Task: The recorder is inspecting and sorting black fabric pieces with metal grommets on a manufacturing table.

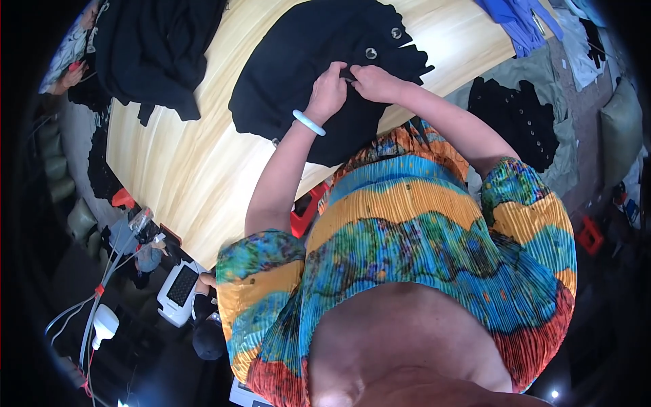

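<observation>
A black garment (298, 61) with large round silver buttons (371, 53) lies spread on a pale wooden table (196, 169). My left hand (328, 91), with a pale green bangle (308, 123) on its wrist, pinches the garment's fabric near its lower edge. My right hand (374, 83) grips the same spot of fabric right beside it, fingertips touching the left hand's. What sits between the fingertips is too small to tell.
Another black garment (152, 47) lies at the table's far left. Blue clothing (519, 24) rests at the far right edge. A pile of black buttoned garments (515, 119) sits on a grey-green sheet (546, 68) to the right. Red stools (307, 210) stand below the table. A person's hand (71, 76) shows far left.
</observation>
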The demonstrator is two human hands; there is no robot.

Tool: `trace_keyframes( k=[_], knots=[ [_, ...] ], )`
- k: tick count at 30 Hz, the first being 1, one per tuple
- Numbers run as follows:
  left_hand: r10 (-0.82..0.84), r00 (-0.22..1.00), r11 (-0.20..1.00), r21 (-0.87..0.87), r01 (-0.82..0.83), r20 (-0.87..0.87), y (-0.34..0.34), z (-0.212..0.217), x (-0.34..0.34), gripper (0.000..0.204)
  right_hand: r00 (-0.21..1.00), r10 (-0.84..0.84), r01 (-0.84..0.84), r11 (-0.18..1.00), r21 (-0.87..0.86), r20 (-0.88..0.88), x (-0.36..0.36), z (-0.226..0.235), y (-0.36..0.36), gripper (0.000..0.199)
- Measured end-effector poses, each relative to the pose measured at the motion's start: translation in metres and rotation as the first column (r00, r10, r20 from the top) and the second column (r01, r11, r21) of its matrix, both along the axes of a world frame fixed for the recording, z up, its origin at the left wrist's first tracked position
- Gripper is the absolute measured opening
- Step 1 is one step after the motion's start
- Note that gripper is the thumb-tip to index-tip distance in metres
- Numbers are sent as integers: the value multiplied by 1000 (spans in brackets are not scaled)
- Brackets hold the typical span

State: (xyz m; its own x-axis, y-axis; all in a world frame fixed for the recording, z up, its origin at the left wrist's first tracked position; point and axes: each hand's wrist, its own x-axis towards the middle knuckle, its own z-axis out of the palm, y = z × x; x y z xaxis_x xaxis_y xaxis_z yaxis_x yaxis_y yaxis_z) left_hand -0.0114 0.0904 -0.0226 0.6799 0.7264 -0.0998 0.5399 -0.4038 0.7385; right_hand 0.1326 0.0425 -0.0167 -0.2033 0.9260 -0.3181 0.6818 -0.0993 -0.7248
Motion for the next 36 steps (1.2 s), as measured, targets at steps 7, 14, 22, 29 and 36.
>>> trace_keyframes(
  k=[7, 14, 22, 29, 36],
  knots=[
    [123, 990, 970, -221, -105, 67, 4, 3, -8, 25, 1000, 17, -16, 998, 65, -13, 3, 3, 0, 19],
    [235, 967, 509, -860, -37, 97, 36, 24, -21, 31, 847, -267, 248, 963, -104, -459, -5, -6, 0, 25],
    [435, 891, 319, -948, -17, 131, 28, 31, -28, 32, -52, -945, 182, 310, -933, -324, 18, -18, -15, 37],
    [378, 924, 392, -913, -109, 52, 22, 32, -25, 34, -179, -884, -58, 448, -892, -433, 43, -22, -2, 17],
    [241, 960, 968, 37, -249, 139, -7, 49, 17, 33, -225, -852, -156, 511, -845, -473, 64, -6, -2, 12]
  ],
)
